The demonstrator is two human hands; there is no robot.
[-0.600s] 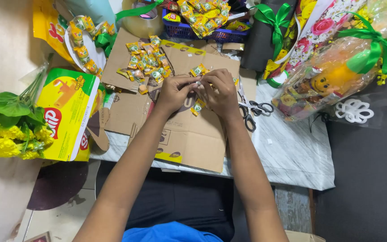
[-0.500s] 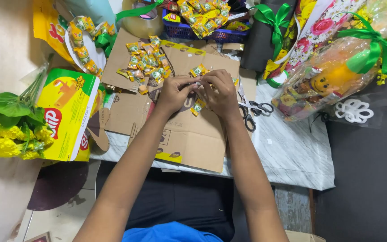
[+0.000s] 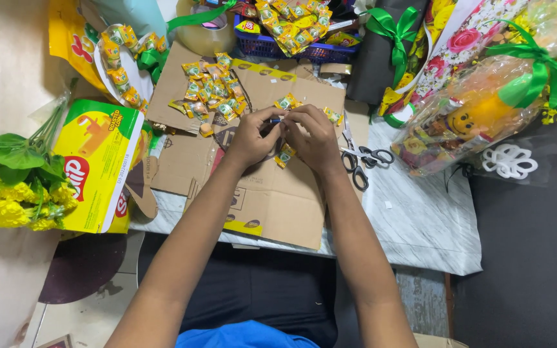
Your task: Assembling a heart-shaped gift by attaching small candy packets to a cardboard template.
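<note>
Candies [image 3: 214, 87] in yellow-green wrappers lie heaped on flattened cardboard [image 3: 272, 200] over the bench [image 3: 420, 225], just beyond my left hand [image 3: 251, 136]. Both hands meet fingertip to fingertip, pinching one small piece; another hangs below my right hand [image 3: 317, 136].

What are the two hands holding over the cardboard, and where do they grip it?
Left hand and right hand pinch something small between their fingertips; what it is cannot be told.
</note>
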